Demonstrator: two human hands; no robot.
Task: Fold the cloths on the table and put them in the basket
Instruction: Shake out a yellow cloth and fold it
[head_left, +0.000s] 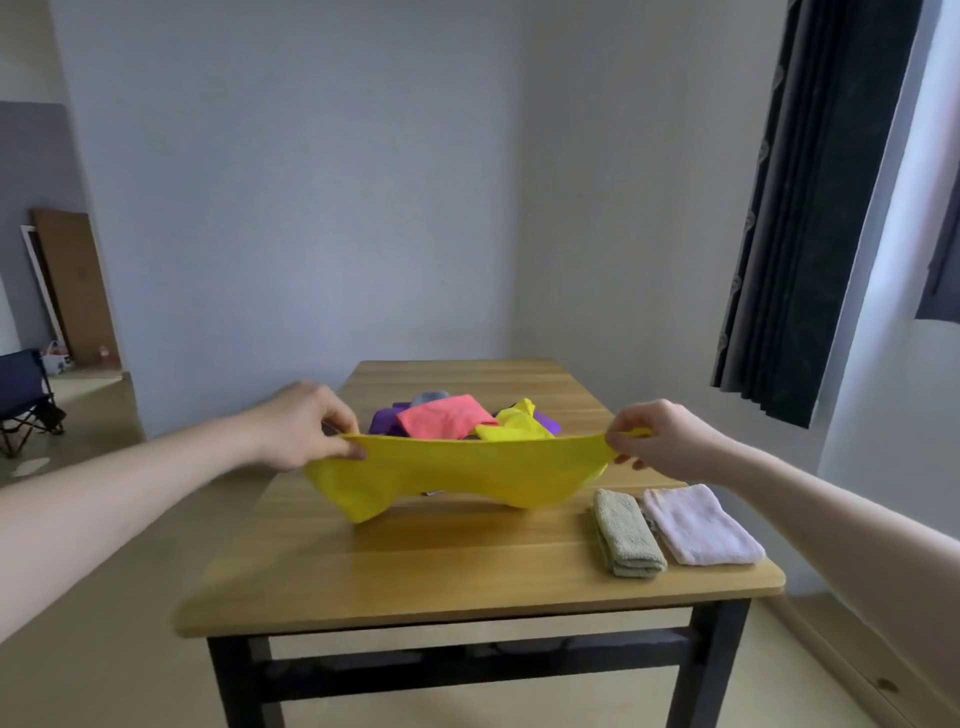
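Between both hands (306, 423), taut yellow cloth (457, 475) edge

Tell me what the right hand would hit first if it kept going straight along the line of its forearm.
Probably the small yellow cloth heaped with the pink cloth behind the held yellow cloth. The right hand points up-left toward that heap, though it is hard to judge depth from this one view, so it might pass above.

Left hand (306, 426) and right hand (660, 439) pinch a yellow cloth (457, 475) stretched above the table (467, 571), folded cloths near its right edge.
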